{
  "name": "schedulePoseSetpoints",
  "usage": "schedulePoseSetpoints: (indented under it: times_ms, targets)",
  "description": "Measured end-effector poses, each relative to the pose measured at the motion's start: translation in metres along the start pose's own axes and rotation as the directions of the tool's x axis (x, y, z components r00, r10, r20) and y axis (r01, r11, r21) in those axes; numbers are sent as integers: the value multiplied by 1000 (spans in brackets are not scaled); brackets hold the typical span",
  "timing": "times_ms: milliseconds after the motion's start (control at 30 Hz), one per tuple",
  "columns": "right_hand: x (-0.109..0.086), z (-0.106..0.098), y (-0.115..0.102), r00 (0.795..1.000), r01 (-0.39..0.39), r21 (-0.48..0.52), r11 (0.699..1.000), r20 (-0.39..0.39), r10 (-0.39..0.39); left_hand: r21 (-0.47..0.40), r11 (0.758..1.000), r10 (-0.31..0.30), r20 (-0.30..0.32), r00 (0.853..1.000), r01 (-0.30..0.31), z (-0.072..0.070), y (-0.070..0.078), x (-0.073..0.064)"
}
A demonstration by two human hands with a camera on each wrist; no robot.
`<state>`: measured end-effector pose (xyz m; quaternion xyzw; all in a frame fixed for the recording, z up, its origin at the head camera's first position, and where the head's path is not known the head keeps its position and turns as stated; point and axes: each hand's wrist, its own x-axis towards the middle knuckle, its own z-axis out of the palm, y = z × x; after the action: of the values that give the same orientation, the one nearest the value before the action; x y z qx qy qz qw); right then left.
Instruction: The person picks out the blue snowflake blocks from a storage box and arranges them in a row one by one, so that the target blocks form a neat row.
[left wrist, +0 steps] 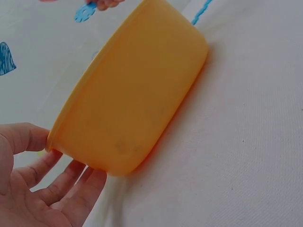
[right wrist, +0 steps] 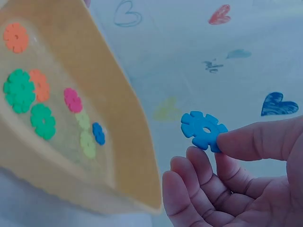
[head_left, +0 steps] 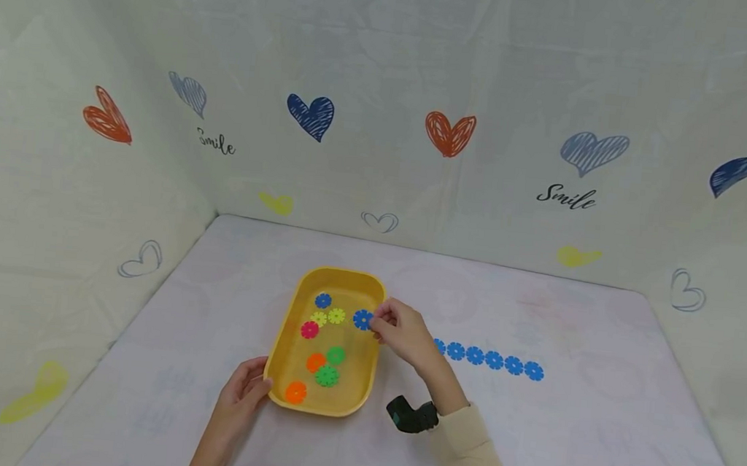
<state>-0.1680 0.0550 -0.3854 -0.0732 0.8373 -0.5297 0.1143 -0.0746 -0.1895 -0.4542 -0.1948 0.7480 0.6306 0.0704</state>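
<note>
Between thumb and fingers, my right hand [head_left: 407, 334] pinches a blue snowflake disc [right wrist: 201, 130] by its edge, above the right rim of a yellow tray [head_left: 280, 328]. My left hand [head_left: 242, 396] grips the tray's near left corner, thumb at the rim and fingers against the outer wall, as the left wrist view shows. Inside the tray lie several discs: a blue one [head_left: 323, 301], yellow ones [head_left: 337, 316], a pink one [head_left: 309, 330], green ones [head_left: 327, 376] and orange ones [head_left: 296, 392].
Right of the tray, several blue discs [head_left: 494, 360] form a row on the white table [head_left: 594, 440]; my right forearm hides part of its left end. A black strap-like device [head_left: 412, 415] sits at my right wrist. White curtains with printed hearts [head_left: 449, 134] surround the table.
</note>
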Motion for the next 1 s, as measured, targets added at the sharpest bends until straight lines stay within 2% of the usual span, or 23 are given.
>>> schedulePoseSetpoints:
  times_ms: [400,633,1000]
  targets:
    - [-24,-22,29,984,-77,136,988,-146,97,7,1000,14,7,1000,-14,0,0,0]
    - [-37,-40,49,971,-107,195,975,-192,145,2,1000,11,9,1000,-11,1,0,1]
    - [-53,-69,91,928,-191,208,959,-280,245,4,1000,10,9,1000,-10,1,1,-1]
